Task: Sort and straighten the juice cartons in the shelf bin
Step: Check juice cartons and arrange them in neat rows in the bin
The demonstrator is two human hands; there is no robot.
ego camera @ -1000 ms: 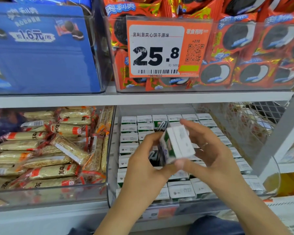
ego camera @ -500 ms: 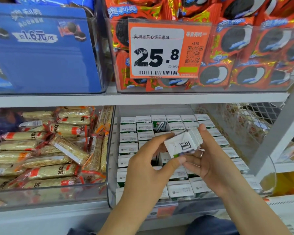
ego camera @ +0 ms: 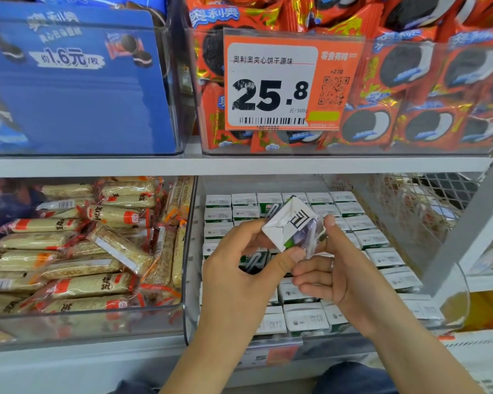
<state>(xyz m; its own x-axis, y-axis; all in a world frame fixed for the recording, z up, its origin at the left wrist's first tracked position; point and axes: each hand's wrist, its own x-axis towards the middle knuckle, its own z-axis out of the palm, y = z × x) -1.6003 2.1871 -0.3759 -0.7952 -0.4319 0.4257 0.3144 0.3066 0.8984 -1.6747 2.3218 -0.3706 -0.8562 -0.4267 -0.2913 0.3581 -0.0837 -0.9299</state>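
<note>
Both hands are seen at centre frame, raised above a clear plastic shelf bin [ego camera: 190, 322]. One small white-and-green juice carton [ego camera: 292, 227] is held between them, tilted, with a folded white end face turned toward the camera. It is pinched by the left hand [ego camera: 239, 282], thumb against its lower edge and fingers curled behind it. The right hand [ego camera: 342, 280] is noted with its thumb up against the carton's right side; its fingers are curled loosely below, and a ring is seen on one of them. Whether those fingers bear on the carton cannot be told.

Rows of matching white-topped cartons [ego camera: 305, 319] are stood upright in the bin beneath, with a gap at centre where green carton sides are exposed. A neighbouring clear bin of cellophane-wrapped beige snack bars [ego camera: 77, 263] is recorded at left. An orange price card reading 25.8 [ego camera: 285, 81] is fixed to the upper shelf bin, top centre.
</note>
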